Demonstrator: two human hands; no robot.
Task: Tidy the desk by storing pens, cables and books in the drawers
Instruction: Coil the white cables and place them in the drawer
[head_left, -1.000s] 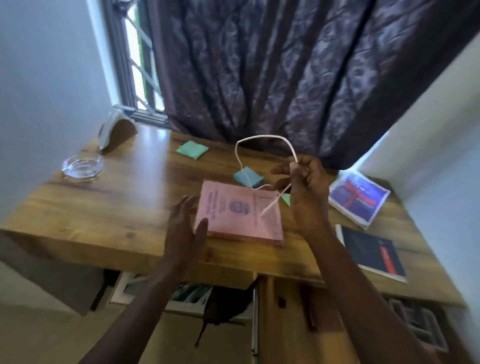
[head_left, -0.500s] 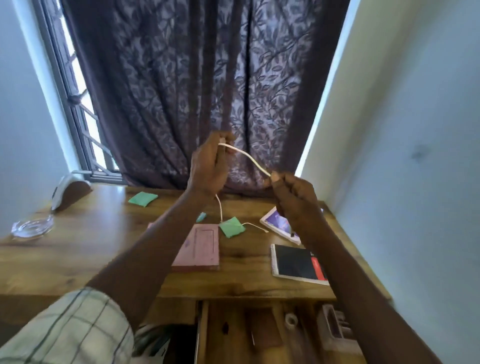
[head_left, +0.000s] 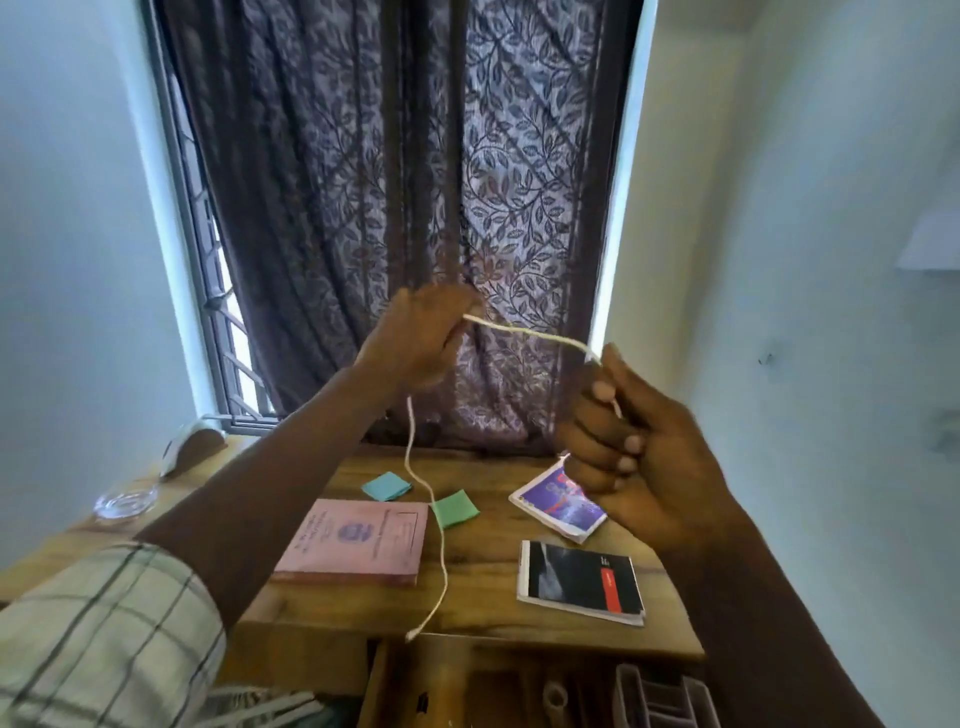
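— Cable first: where is the thin white cable (head_left: 530, 335)?

— Held up in the air in front of the dark leaf-patterned curtain (head_left: 415, 182). The left hand (head_left: 421, 340) is closed around it, pinching it at the fingertips, and the right hand (head_left: 639, 452) is curled shut on it as well. A short stretch runs between the two hands, sagging a little.

— And the rest of it?

— It hangs down from under the left hand, passes in front of the wooden table (head_left: 467, 608) and the green square sticky pad (head_left: 454, 509), and ends in a small plug just past the table's near edge.

— What lies on the table?

— A pink paperback book (head_left: 358, 540) flat near the middle, a blue square sticky pad (head_left: 387, 486) just behind it, a white booklet with a purple and red cover (head_left: 558, 512) partly hidden by the right hand, and a black book with a red stripe (head_left: 582, 579) near the front right. A clear glass ashtray (head_left: 124, 501) sits at the far left.

— Is a drawer visible?

— Yes, an open wooden drawer (head_left: 493, 691) shows below the table edge, with a grey divided organiser (head_left: 654, 696) at its right side. Its contents are too blurred to name.
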